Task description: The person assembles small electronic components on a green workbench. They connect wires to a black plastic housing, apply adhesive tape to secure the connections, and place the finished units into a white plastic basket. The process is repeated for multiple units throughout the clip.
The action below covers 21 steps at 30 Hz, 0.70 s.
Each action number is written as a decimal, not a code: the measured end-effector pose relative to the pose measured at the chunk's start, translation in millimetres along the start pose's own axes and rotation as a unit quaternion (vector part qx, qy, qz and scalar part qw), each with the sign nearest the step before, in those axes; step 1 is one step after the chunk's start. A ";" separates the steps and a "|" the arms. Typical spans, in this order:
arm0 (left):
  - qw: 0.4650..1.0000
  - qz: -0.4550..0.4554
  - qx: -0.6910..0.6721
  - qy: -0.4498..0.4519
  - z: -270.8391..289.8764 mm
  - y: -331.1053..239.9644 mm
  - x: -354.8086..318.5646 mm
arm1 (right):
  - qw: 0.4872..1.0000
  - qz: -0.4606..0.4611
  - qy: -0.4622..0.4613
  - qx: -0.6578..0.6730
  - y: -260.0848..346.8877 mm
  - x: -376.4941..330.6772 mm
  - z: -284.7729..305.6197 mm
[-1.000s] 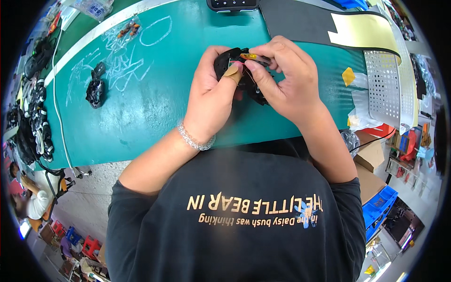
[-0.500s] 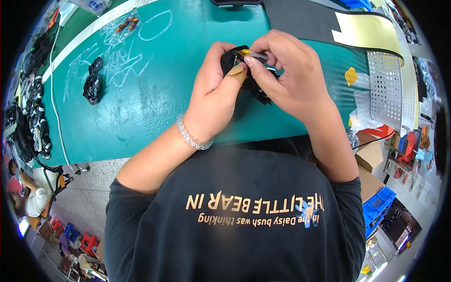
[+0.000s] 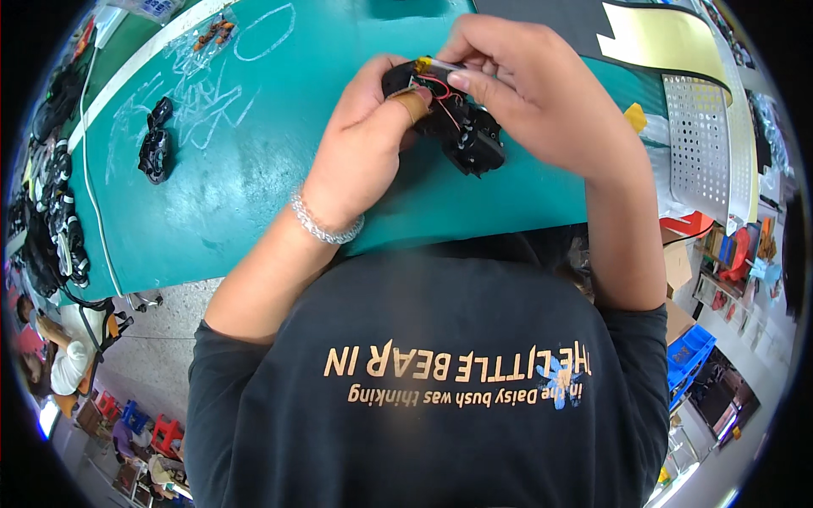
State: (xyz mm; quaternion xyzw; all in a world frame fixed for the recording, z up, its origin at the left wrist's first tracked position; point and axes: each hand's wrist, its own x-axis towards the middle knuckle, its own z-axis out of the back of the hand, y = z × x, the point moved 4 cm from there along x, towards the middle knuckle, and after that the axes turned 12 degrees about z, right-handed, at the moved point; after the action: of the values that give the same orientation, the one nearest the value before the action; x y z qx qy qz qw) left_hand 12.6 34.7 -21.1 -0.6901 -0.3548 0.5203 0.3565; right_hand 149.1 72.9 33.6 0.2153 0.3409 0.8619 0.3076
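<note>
My left hand point(image 3: 364, 135) grips a black plastic device housing point(image 3: 474, 146), its thumb, wrapped in a tan finger cover, pressed on the near side. The housing is held above the green table, with dark internal parts, and thin red wires point(image 3: 438, 82) run across its opening. Between the thumb and fingers of my right hand point(image 3: 533, 93) is a flat silvery pouch battery point(image 3: 445, 66) with yellow tape at its left end. That taped end touches or nearly touches the housing's upper edge. My right fingertips partly hide the battery.
Another black device part point(image 3: 155, 148) lies on the green table point(image 3: 254, 195) at left. A clear bag of orange pieces point(image 3: 213, 35) is behind it. Black cables point(image 3: 58, 212) hang at the left edge. At right stand a perforated metal tray point(image 3: 696, 140) and a cream sheet point(image 3: 665, 49).
Both hands have moved, the left to the left and the right upward. The housing has turned, showing more of its lower part and the red wires. The battery stays in my right fingers.
</note>
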 end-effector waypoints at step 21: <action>0.968 0.082 -0.202 0.122 13.4 7.5 14.3 | 0.943 -0.016 -0.147 0.298 -36.3 6.1 -39.0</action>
State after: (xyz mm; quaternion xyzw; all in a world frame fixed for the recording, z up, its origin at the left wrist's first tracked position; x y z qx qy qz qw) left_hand 3.5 44.9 -37.0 -0.8328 -0.3485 0.3775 0.2060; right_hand 136.0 80.3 -17.9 0.4163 0.5364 0.6745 0.2900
